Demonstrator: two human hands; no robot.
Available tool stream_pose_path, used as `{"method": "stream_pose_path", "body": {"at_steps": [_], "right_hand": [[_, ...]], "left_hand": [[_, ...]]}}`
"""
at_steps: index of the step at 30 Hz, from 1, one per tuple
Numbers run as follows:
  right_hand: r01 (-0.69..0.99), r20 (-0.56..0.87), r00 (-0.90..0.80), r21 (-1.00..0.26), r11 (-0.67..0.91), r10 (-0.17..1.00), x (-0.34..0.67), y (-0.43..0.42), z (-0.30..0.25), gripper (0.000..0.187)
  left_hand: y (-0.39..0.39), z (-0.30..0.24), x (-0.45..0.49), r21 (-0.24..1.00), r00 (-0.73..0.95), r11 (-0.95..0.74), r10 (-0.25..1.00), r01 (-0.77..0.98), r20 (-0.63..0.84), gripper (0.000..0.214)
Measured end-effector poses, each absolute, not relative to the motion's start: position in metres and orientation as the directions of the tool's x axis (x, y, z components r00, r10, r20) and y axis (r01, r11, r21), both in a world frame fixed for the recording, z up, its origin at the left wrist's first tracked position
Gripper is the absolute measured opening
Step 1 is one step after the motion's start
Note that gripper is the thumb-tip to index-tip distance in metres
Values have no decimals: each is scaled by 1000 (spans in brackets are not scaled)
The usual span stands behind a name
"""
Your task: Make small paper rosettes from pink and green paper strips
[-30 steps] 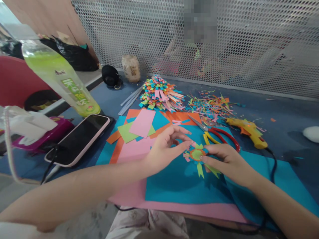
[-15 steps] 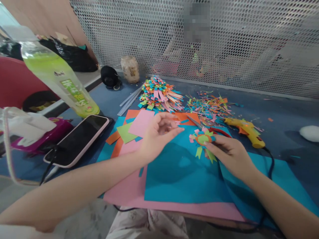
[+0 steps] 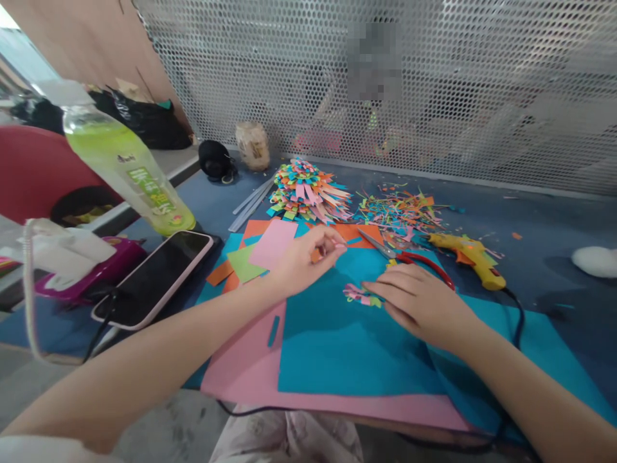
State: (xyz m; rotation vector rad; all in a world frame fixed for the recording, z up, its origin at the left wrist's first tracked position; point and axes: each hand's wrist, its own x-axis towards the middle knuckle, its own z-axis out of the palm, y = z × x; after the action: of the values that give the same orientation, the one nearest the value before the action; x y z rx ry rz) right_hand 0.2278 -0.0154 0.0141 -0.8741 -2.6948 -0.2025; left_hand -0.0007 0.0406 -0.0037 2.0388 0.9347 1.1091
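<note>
So, palm down, right hand (image 3: pixel 414 297) pinches paper flower (image 3: pixel 359 295); left hand (image 3: pixel 306 258) curled, fingers together

Lighting was diffuse, fairly dim; brightest patch sat at the upper left corner. Soft shadows fell on the blue paper (image 3: pixel 337 347) near the right hand (image 3: pixel 414 299). Mesh panel (image 3: pixel 289 77) had pale sheen toward upper right, plus a pixelated block (image 3: pixel 375 61). Wide-angle stretch skewed the bottle (image 3: pixel 130 170) at left. Paper scraps (image 3: pixel 402 209) looked soft, fine detail smeared.
</note>
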Motion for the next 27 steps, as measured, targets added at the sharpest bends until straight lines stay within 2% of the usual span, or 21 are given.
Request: {"method": "stream_pose_path", "body": {"at_steps": [3, 5, 7, 10, 14, 19, 21, 23, 25, 27], "right_hand": [[537, 197, -828, 10, 844, 525, 227, -16, 17, 32], [519, 142, -843, -34, 854, 518, 228, -17, 18, 37], [536, 167, -827, -48, 843, 536, 231, -17, 19, 38], [633, 287, -742, 2, 774, 606, 239, -11, 18, 32], [834, 412, -517, 46, 550, 750, 255, 4, 16, 23], [962, 521, -242, 21, 271, 819, 282, 22, 20, 22], [987, 507, -145, 17, 159, 849, 293, 25, 22, 25], [999, 464, 10, 28, -25, 886, 306, 26, 21, 30], [981, 465, 139, 54, -185, 874, 319, 27, 15, 36], [961, 512, 199, 66, -269, 836, 334, 29, 2, 46]], "left_hand": [[40, -6, 0, 639, 377, -624, 781, 449, 498, 28], [42, -7, -1, 575, 368, -583, 811, 574, 454, 40], [45, -8, -2, 516, 389, -543, 838, 663, 382, 43], [47, -9, -1, 394, 459, -561, 826, 728, 328, 48], [45, -13, 3, 258, 505, -574, 814, 777, 289, 60], [44, -15, 5, 233, 518, -590, 799, 773, 305, 51], [44, -15, 4, 239, 546, -623, 775, 745, 318, 47], [45, -15, 4, 231, 569, -648, 755, 726, 327, 43], [46, -15, 4, 220, 581, -658, 745, 720, 327, 39], [47, -15, 5, 233, 577, -656, 748, 718, 327, 39]]}}
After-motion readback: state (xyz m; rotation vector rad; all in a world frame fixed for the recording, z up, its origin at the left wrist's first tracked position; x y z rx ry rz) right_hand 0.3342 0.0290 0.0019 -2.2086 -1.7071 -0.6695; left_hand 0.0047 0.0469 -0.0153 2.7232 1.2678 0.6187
